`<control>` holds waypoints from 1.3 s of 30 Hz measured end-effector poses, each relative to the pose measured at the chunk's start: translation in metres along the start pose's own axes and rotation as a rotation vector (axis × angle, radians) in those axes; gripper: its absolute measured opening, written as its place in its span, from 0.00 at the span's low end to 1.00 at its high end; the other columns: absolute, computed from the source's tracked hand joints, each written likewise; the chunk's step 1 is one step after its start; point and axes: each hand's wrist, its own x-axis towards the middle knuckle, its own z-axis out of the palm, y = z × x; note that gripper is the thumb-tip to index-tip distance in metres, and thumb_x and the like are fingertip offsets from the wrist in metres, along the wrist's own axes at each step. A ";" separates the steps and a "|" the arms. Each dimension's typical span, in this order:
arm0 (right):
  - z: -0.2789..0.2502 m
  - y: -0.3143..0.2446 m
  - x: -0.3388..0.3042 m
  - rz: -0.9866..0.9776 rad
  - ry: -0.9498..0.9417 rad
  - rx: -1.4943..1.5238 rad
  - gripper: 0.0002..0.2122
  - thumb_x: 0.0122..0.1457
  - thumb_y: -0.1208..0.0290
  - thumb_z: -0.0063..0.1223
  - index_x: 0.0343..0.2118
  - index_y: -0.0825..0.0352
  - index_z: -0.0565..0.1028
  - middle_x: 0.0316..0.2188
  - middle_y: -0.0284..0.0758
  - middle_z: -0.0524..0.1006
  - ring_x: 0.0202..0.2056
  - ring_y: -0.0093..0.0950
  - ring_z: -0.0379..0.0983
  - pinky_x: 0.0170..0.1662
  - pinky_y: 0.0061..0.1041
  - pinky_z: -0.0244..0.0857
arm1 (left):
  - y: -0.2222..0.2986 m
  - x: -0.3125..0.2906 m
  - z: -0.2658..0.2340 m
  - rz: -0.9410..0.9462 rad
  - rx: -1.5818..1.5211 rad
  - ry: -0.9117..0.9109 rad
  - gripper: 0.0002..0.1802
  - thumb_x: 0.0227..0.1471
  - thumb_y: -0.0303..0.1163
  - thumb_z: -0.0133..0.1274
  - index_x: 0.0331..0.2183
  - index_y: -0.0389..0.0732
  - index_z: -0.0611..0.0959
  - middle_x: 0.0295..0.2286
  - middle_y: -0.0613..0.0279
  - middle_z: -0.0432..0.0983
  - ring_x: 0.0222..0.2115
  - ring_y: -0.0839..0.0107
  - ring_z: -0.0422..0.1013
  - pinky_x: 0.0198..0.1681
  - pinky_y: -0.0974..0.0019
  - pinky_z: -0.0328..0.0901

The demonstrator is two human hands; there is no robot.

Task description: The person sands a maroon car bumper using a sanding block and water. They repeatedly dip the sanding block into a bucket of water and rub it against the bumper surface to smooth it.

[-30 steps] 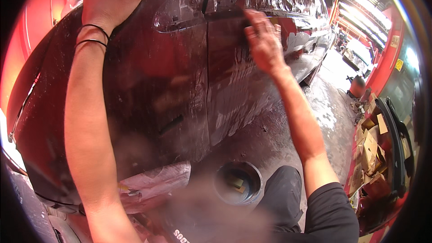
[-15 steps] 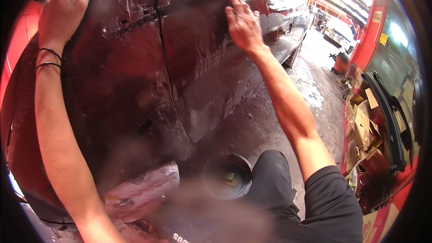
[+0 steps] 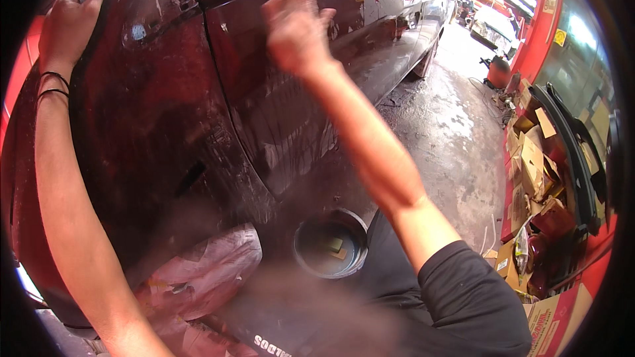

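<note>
A dark red car body (image 3: 152,112), wet and streaked, fills the left and middle. My left hand (image 3: 66,33) rests high on its panel at the far left, thumb and fingers apart. A dark patch shows between thumb and fingers; I cannot make out what it is. My right hand (image 3: 297,26), slightly blurred by motion, is over the upper part of the door (image 3: 241,53), just right of the vertical panel gap. Its fingers are stretched out and I see nothing held. Whether the palm touches the door is hidden.
Below the car's side stands a dark bucket (image 3: 362,241) with water and small pale blocks inside. Crumpled, stained paper (image 3: 211,264) lies left of it. Cardboard boxes (image 3: 529,172) and long black trim parts (image 3: 569,165) are piled along the right wall. Another vehicle (image 3: 493,26) stands far back.
My right hand has swept left along the door, toward the panel gap. The view has shifted slightly; my left hand stays on the panel.
</note>
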 end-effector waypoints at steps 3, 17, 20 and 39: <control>0.013 -0.079 -0.074 -0.318 -0.087 0.237 0.32 0.72 0.50 0.45 0.75 0.55 0.58 0.78 0.39 0.50 0.78 0.44 0.40 0.72 0.71 0.24 | -0.020 0.004 -0.003 0.012 -0.009 -0.062 0.48 0.58 0.67 0.55 0.66 0.43 0.73 0.59 0.46 0.76 0.61 0.49 0.71 0.63 0.56 0.66; 0.005 -0.059 -0.105 -0.370 -0.094 0.155 0.31 0.71 0.54 0.48 0.75 0.54 0.59 0.78 0.38 0.49 0.78 0.44 0.37 0.71 0.72 0.25 | -0.034 0.011 0.005 -0.008 -0.058 -0.152 0.45 0.58 0.67 0.56 0.65 0.46 0.75 0.53 0.52 0.82 0.57 0.53 0.76 0.60 0.57 0.68; -0.009 0.023 -0.058 -0.054 -0.020 -0.029 0.32 0.74 0.51 0.43 0.77 0.51 0.53 0.79 0.34 0.47 0.79 0.42 0.36 0.72 0.71 0.28 | -0.020 0.005 0.003 -0.071 -0.089 -0.179 0.44 0.58 0.67 0.56 0.65 0.47 0.76 0.50 0.54 0.85 0.54 0.56 0.79 0.58 0.58 0.69; -0.002 0.006 -0.024 0.276 0.129 0.214 0.31 0.76 0.46 0.34 0.76 0.54 0.54 0.79 0.30 0.48 0.79 0.41 0.35 0.70 0.75 0.21 | -0.005 0.014 -0.006 -0.060 -0.037 -0.086 0.32 0.57 0.67 0.55 0.55 0.59 0.84 0.47 0.58 0.85 0.52 0.51 0.78 0.55 0.54 0.70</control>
